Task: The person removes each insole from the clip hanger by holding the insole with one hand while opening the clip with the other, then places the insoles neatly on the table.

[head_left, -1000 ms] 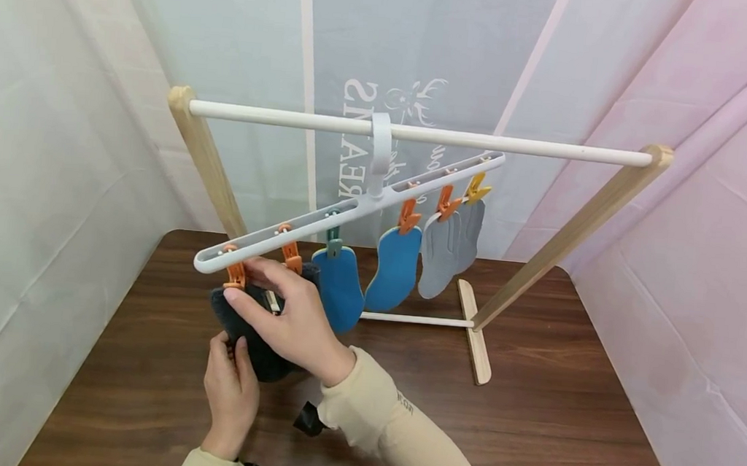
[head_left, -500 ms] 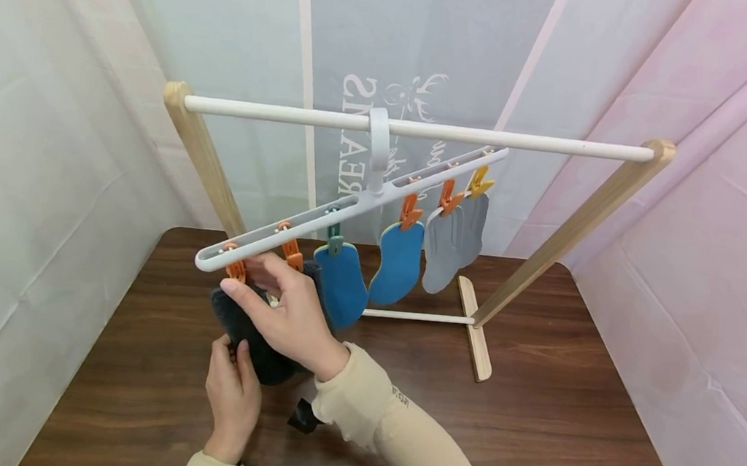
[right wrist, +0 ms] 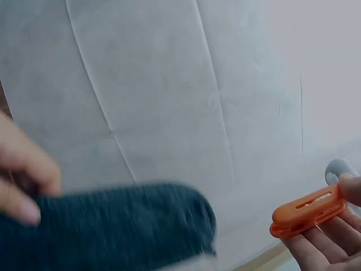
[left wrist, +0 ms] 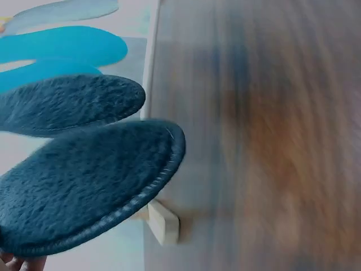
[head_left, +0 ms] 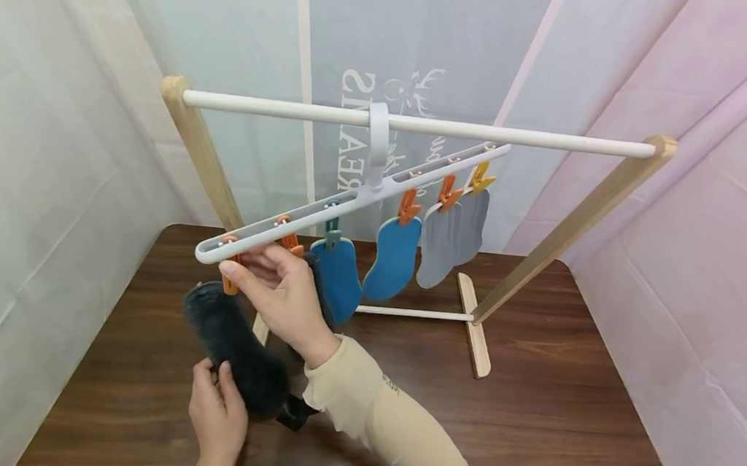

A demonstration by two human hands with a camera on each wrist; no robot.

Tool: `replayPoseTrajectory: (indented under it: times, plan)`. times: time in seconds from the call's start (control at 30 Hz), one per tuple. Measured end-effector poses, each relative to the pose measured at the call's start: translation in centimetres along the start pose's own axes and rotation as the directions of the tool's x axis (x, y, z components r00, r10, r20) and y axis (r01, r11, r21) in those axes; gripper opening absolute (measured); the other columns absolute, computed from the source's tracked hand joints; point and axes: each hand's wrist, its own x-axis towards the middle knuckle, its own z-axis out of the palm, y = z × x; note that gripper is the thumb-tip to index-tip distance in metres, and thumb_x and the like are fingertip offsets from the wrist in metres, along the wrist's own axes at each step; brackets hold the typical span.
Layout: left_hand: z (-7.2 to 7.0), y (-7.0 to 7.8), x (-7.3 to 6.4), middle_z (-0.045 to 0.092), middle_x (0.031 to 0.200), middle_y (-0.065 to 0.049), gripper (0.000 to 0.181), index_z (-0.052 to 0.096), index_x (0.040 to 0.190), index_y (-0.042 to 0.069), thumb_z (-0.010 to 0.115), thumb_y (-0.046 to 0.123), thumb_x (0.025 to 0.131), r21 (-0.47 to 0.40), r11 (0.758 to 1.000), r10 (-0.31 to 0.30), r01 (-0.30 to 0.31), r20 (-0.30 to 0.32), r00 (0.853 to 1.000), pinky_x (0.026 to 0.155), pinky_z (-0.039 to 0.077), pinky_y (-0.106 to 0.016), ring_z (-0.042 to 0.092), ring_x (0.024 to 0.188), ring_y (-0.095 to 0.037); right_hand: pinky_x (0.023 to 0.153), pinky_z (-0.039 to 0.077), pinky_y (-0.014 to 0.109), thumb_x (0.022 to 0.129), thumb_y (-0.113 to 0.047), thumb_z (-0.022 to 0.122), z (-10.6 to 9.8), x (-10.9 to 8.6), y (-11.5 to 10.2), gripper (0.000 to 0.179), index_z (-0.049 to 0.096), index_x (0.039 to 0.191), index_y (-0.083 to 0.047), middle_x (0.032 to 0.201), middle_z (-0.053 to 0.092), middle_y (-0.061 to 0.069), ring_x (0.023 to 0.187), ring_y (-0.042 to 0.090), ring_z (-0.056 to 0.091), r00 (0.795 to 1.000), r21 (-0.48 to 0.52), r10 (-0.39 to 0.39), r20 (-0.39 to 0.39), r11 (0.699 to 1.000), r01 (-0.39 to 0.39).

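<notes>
My left hand (head_left: 217, 414) grips a dark, fuzzy insole (head_left: 233, 346) by its edge, thumb on the near side. The insole's upper end is just below an orange clothespin (head_left: 230, 280) at the near left end of the white clip hanger (head_left: 268, 232). My right hand (head_left: 286, 295) pinches that clothespin between thumb and fingers. In the right wrist view, a gap separates the clothespin (right wrist: 310, 210) from the insole (right wrist: 124, 226). A second dark fuzzy insole (left wrist: 73, 101) hangs beside it in the left wrist view; the right hand partly hides it in the head view.
The hanger's hook (head_left: 378, 142) sits over the white rod (head_left: 519, 135) of a wooden-legged rack (head_left: 579, 220). Two blue insoles (head_left: 394, 260) and grey insoles (head_left: 441, 246) hang from other clips. Below lies a brown wood-grain tabletop (head_left: 530, 421), with cloth walls (head_left: 708, 252) around.
The insole has come away from the orange clothespin and moved down and left with my left hand. My right hand stays at the clothespin, slightly higher in view.
</notes>
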Motion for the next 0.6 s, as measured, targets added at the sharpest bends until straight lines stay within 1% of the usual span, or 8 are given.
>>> replayPoseTrajectory:
  times: [0.13, 0.2, 0.27, 0.33, 0.37, 0.47, 0.53, 0.6]
  plan:
    - [-1.1, -0.8, -0.1, 0.054, 0.076, -0.019, 0.014, 0.049, 0.104, -0.013, 0.047, -0.002, 0.097, 0.024, 0.999, -0.044, 0.045, -0.047, 0.998, 0.058, 0.034, -0.025, 0.035, 0.076, 0.013, 0.100, 0.048, 0.028, 0.092, 0.001, 0.060, -0.5, 0.3, 0.4, 0.040, 0.053, 0.131, 0.000, 0.129, 0.058, 0.022, 0.119, 0.021, 0.059, 0.999, 0.022, 0.023, 0.041, 0.999, -0.024]
    - [-1.8, -1.0, -0.2, 0.056, 0.079, -0.021, 0.015, 0.049, 0.106, -0.013, 0.045, 0.000, 0.098, 0.039, 0.993, -0.112, 0.113, -0.022, 0.993, 0.059, 0.034, -0.025, 0.035, 0.078, 0.014, 0.102, 0.046, 0.028, 0.093, 0.000, 0.060, -0.6, 0.4, 0.6, 0.040, 0.052, 0.132, -0.002, 0.131, 0.056, 0.020, 0.120, 0.020, 0.057, 0.997, 0.021, 0.032, 0.066, 0.999, -0.034]
    - [-2.4, -1.1, -0.3, 0.059, 0.084, -0.022, 0.018, 0.050, 0.109, -0.011, 0.042, 0.003, 0.100, 0.069, 0.978, -0.200, 0.197, 0.049, 0.979, 0.061, 0.035, -0.025, 0.041, 0.079, 0.010, 0.103, 0.045, 0.029, 0.093, 0.000, 0.059, -0.8, 0.5, 0.8, 0.040, 0.051, 0.132, -0.002, 0.132, 0.055, 0.019, 0.121, 0.021, 0.056, 0.996, 0.023, 0.031, 0.086, 0.999, -0.033]
    - [-2.9, -1.0, -0.5, 0.061, 0.087, -0.022, 0.019, 0.051, 0.112, -0.008, 0.042, 0.005, 0.100, 0.108, 0.958, -0.278, 0.264, 0.140, 0.950, 0.061, 0.038, -0.027, 0.050, 0.076, -0.002, 0.104, 0.045, 0.030, 0.093, 0.000, 0.059, -0.9, 0.5, 1.0, 0.040, 0.051, 0.132, -0.002, 0.132, 0.055, 0.019, 0.120, 0.020, 0.056, 0.995, 0.019, 0.033, 0.091, 0.999, -0.035]
    - [-3.0, -0.9, -0.7, 0.063, 0.089, -0.021, 0.020, 0.051, 0.113, -0.007, 0.041, 0.006, 0.101, 0.126, 0.949, -0.311, 0.290, 0.194, 0.931, 0.061, 0.039, -0.028, 0.053, 0.074, -0.009, 0.104, 0.044, 0.030, 0.093, 0.000, 0.059, -0.9, 0.6, 1.0, 0.039, 0.051, 0.132, -0.003, 0.132, 0.055, 0.019, 0.120, 0.019, 0.056, 0.995, 0.020, 0.035, 0.091, 0.999, -0.037]
    - [-2.9, -0.9, -1.1, 0.064, 0.091, -0.022, 0.020, 0.051, 0.115, -0.005, 0.041, 0.005, 0.101, 0.154, 0.942, -0.334, 0.298, 0.346, 0.877, 0.063, 0.044, -0.038, 0.060, 0.076, -0.028, 0.106, 0.043, 0.029, 0.093, 0.000, 0.059, -0.9, 0.6, 1.0, 0.039, 0.051, 0.131, -0.002, 0.132, 0.055, 0.019, 0.121, 0.017, 0.055, 0.995, 0.028, 0.043, 0.090, 0.999, -0.045]
    - [-2.4, -1.0, -1.5, 0.064, 0.092, -0.021, 0.020, 0.052, 0.114, -0.006, 0.041, 0.005, 0.100, 0.157, 0.944, -0.329, 0.289, 0.426, 0.843, 0.064, 0.046, -0.038, 0.061, 0.078, -0.030, 0.106, 0.042, 0.030, 0.093, -0.001, 0.059, -0.8, 0.7, 1.0, 0.039, 0.051, 0.132, -0.002, 0.131, 0.055, 0.020, 0.121, 0.014, 0.055, 0.994, 0.032, 0.054, 0.095, 0.998, -0.058]
    - [-1.9, -1.0, -1.8, 0.064, 0.092, -0.020, 0.021, 0.051, 0.115, -0.006, 0.040, 0.005, 0.101, 0.156, 0.944, -0.330, 0.291, 0.498, 0.802, 0.065, 0.046, -0.036, 0.060, 0.077, -0.027, 0.107, 0.041, 0.030, 0.093, -0.001, 0.058, -0.8, 0.7, 0.9, 0.039, 0.050, 0.132, -0.002, 0.131, 0.054, 0.020, 0.121, 0.011, 0.054, 0.993, 0.031, 0.065, 0.100, 0.997, -0.069]
